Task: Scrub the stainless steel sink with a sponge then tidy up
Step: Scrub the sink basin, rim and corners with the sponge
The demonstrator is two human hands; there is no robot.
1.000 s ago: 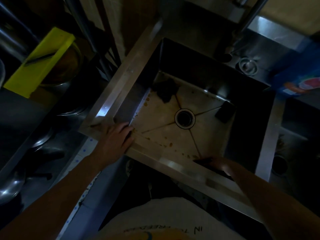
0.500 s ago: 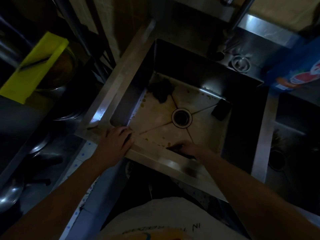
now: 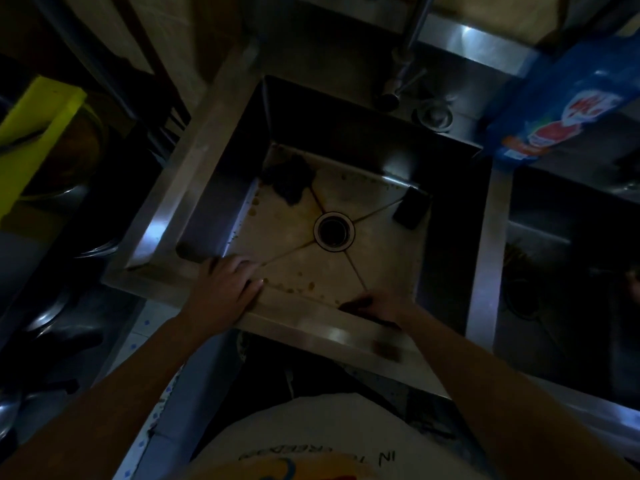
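Observation:
The stainless steel sink (image 3: 194, 188) fills the middle of the head view, its floor stained brown around the round drain (image 3: 334, 232). My left hand (image 3: 225, 289) rests on the sink's near rim with fingers curled over the edge. My right hand (image 3: 379, 306) is low inside the basin against the near wall, holding a dark sponge (image 3: 353, 304) that pokes out to its left. A dark crumpled scrubber (image 3: 289, 180) lies in the far left corner of the floor. A dark rectangular block (image 3: 412, 207) leans at the right wall.
A tap (image 3: 403, 69) hangs over the far rim. A blue detergent packet (image 3: 561, 109) stands at the far right. A second basin (image 3: 568, 271) lies to the right. A yellow board (image 3: 38, 133) and metal pans sit on the left.
My right hand slid along the near wall of the basin, left and then back to the right, with the sponge. My left hand stayed on the rim. The view shifted slightly.

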